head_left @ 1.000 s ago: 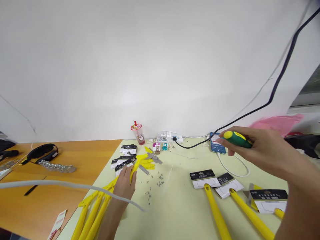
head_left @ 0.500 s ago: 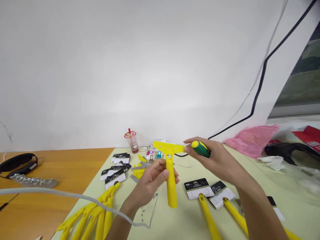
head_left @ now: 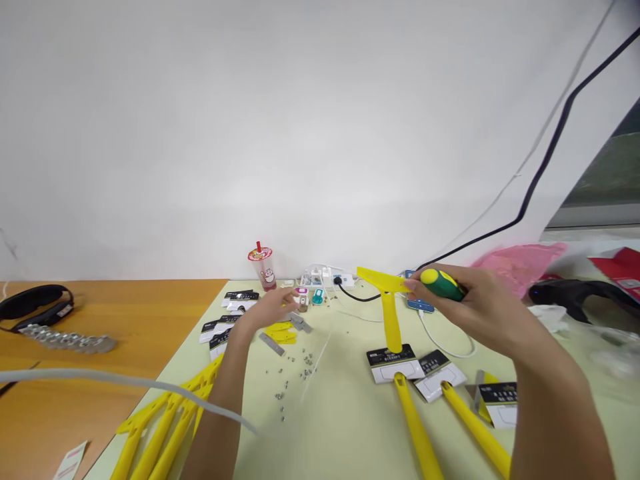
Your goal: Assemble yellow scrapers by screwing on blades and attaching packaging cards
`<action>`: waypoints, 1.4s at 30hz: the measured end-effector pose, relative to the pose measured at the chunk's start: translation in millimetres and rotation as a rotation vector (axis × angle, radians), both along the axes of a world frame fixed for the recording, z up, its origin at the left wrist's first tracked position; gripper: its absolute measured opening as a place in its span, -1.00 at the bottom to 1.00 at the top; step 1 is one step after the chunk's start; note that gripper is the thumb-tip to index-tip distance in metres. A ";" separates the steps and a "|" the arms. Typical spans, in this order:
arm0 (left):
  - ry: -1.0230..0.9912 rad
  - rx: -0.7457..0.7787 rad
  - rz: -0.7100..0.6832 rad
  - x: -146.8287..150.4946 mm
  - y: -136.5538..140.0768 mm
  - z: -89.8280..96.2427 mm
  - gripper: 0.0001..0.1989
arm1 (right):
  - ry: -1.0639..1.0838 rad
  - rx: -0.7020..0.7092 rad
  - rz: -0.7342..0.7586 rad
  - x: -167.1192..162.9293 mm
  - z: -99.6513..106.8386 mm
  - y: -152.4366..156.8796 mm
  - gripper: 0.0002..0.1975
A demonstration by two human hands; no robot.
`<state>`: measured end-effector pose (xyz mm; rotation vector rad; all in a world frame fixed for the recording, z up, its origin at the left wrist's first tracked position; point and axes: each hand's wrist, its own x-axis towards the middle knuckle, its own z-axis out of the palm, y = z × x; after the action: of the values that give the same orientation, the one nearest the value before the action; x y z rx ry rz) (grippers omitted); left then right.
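Note:
My right hand [head_left: 467, 293] is closed around a screwdriver [head_left: 440, 285] with a green and yellow handle. Its fingertips also pinch one end of a yellow T-shaped scraper handle [head_left: 391, 319], which hangs above the table. The screwdriver's shaft is hidden. My left hand [head_left: 273, 308] reaches over the back left of the table, fingers stretched out, beside yellow plastic pieces [head_left: 281, 333] and grey metal blades [head_left: 299, 323]. Several small screws or nuts [head_left: 306, 363] lie scattered in front of them; I cannot tell which.
Yellow scraper handles [head_left: 165, 427] are piled at left. Carded scrapers [head_left: 417, 427] lie at right near a phone [head_left: 420, 303] on a white cable. A drink cup [head_left: 265, 270] and a power strip [head_left: 345, 280] stand by the wall. A grey cable [head_left: 125, 381] crosses the lower left foreground.
My left hand has let go of the yellow scraper handle and moved left and up to the loose pieces. My right hand has carried the scraper handle and screwdriver to the right.

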<state>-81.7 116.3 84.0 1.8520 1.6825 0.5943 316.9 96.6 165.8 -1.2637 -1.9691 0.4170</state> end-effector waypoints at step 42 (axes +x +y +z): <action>-0.447 0.549 -0.124 76.6 -53.4 51.8 -0.81 | 0.016 -0.001 0.254 -67.0 -5.0 -11.6 -0.75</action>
<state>-5.1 63.0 135.8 1.9606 1.1700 1.4061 249.9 85.1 160.9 -1.0096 -2.1238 0.5499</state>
